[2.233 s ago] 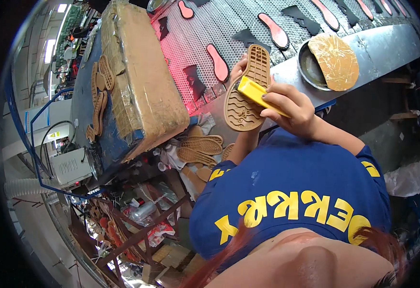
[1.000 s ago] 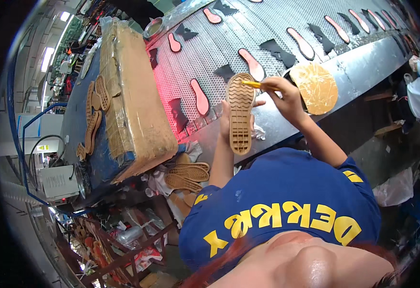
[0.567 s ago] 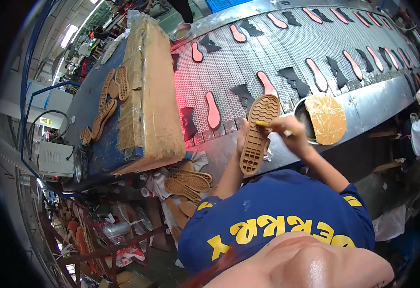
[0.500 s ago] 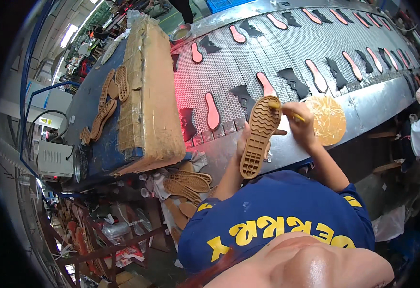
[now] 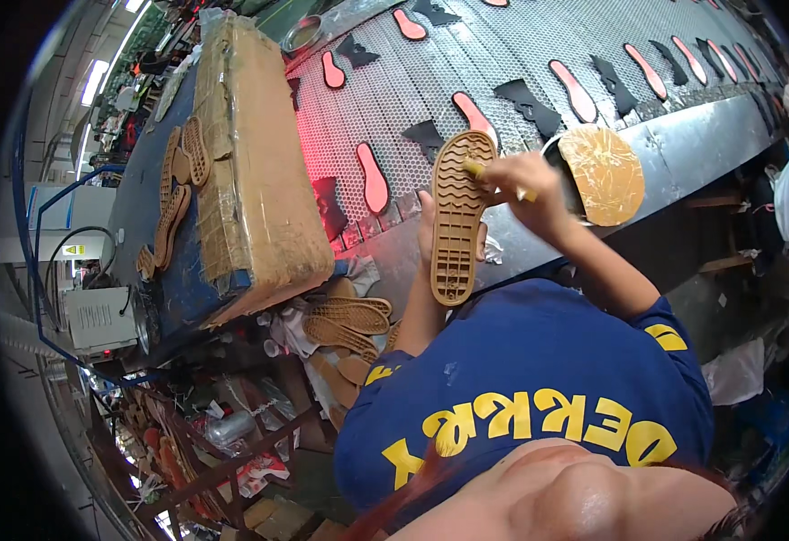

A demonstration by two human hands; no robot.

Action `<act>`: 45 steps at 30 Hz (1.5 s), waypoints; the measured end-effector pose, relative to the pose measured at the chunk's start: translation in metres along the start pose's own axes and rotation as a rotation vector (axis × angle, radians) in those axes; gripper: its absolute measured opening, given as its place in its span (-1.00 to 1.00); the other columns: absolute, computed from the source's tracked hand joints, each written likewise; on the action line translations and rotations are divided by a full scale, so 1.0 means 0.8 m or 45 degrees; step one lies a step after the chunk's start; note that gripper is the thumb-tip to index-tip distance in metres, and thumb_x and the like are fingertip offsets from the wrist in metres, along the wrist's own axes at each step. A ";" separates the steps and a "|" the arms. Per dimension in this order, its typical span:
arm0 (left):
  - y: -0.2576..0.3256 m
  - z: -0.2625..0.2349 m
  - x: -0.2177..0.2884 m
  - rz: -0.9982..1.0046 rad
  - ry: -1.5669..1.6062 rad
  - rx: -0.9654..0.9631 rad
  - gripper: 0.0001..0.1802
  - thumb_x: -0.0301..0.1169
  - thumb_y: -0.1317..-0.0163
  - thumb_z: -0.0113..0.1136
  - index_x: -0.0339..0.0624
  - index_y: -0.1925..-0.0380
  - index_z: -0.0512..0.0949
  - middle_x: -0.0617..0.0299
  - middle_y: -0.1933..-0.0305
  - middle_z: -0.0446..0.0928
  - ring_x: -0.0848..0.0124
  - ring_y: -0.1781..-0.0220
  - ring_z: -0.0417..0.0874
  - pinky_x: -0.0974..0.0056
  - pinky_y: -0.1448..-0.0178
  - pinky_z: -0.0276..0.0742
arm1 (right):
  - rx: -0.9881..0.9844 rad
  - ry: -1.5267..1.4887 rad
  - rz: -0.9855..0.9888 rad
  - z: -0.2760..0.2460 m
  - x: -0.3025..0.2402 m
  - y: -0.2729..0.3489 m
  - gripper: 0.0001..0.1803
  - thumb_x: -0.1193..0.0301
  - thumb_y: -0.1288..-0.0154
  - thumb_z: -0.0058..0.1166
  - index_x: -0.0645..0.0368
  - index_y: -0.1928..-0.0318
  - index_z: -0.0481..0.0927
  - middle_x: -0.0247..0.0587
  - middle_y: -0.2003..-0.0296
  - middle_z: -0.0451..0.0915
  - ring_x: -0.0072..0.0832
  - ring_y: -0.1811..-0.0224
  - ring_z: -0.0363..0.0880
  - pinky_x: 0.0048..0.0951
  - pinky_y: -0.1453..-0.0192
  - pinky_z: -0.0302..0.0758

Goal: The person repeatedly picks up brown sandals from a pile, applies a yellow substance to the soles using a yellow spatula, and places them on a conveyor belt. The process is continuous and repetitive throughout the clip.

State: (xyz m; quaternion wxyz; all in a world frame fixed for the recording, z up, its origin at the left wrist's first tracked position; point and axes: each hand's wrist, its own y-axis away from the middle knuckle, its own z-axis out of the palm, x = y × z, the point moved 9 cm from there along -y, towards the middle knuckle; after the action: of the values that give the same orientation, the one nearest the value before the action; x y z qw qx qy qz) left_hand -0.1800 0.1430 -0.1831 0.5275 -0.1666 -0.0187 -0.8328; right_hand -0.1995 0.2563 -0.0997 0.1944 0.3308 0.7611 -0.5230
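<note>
My left hand [image 5: 427,233] is closed around a brown shoe sole [image 5: 455,221], gripping its edges from behind. The sole stands nearly upright, wavy tread toward me. In my right hand [image 5: 525,191] is a thin yellow-handled brush [image 5: 475,168], its tip at the upper tread; the bristles are too blurred to make out. Beside that hand, a round tape-covered cardboard disc [image 5: 604,176] lies over a pot whose dark inside shows at the left. Behind the sole, a pink insole [image 5: 476,117] with a dark rim and a black cut piece [image 5: 424,137] lie on the perforated conveyor.
A large cardboard box [image 5: 259,153] stands left of the conveyor [image 5: 449,68]. Several brown soles [image 5: 171,203] lie on the blue surface beyond it, and more soles [image 5: 348,320] are piled below at my left. A metal bowl [image 5: 302,36] sits at the far end of the box.
The sole has turned more upright, and the brush has moved on its upper tread. The disc now lies off one side of the pot, showing its rim. The whole view has shifted.
</note>
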 end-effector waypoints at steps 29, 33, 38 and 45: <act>0.005 -0.186 -0.003 -0.012 0.099 0.124 -0.19 0.19 -0.38 -0.25 -0.16 -0.43 0.11 -0.50 -0.34 0.17 -0.07 0.23 0.68 0.00 0.29 0.72 | -0.279 -0.852 1.037 0.049 0.066 0.116 -0.84 0.61 -0.18 0.23 0.29 0.19 0.65 -0.24 0.24 0.69 -0.55 0.11 0.63 -0.51 -0.02 0.52; -0.076 -0.263 0.159 0.203 -0.343 0.408 -0.06 0.42 -0.28 -0.40 -0.21 -0.24 0.31 -0.13 0.04 0.58 0.06 0.20 0.66 0.03 0.20 0.64 | 0.144 -0.727 0.979 -0.029 0.110 0.116 -0.87 0.57 -0.25 0.19 0.26 0.18 0.67 -0.30 0.23 0.67 -0.59 0.14 0.60 -0.59 0.01 0.48; -0.079 -0.324 0.341 0.773 -0.365 1.269 -0.12 0.33 -0.34 -0.37 -0.32 -0.18 0.33 -0.08 0.06 0.54 0.01 0.09 0.60 -0.07 0.06 0.58 | 0.160 -0.705 0.980 -0.047 0.120 0.119 -0.84 0.56 -0.25 0.20 0.21 0.14 0.66 -0.38 0.24 0.62 -0.61 0.14 0.56 -0.58 0.01 0.44; 0.143 -0.347 0.188 0.427 -2.199 1.763 -0.22 -0.21 -0.11 0.27 -0.35 -0.27 0.22 -0.33 -0.28 0.27 -0.13 -0.39 0.25 -0.03 -0.46 0.11 | 0.280 -0.467 1.092 -0.075 0.173 0.169 -0.80 0.55 -0.25 0.22 0.25 0.10 0.65 -0.28 0.15 0.63 -0.53 0.13 0.58 -0.53 -0.02 0.49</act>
State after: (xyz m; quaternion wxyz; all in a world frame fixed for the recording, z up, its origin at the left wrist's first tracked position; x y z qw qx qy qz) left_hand -0.2087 -0.0965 -0.4171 0.4219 -0.3598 -0.8155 -0.1660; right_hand -0.1986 0.3846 -0.2560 0.4875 0.5358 0.4492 -0.5229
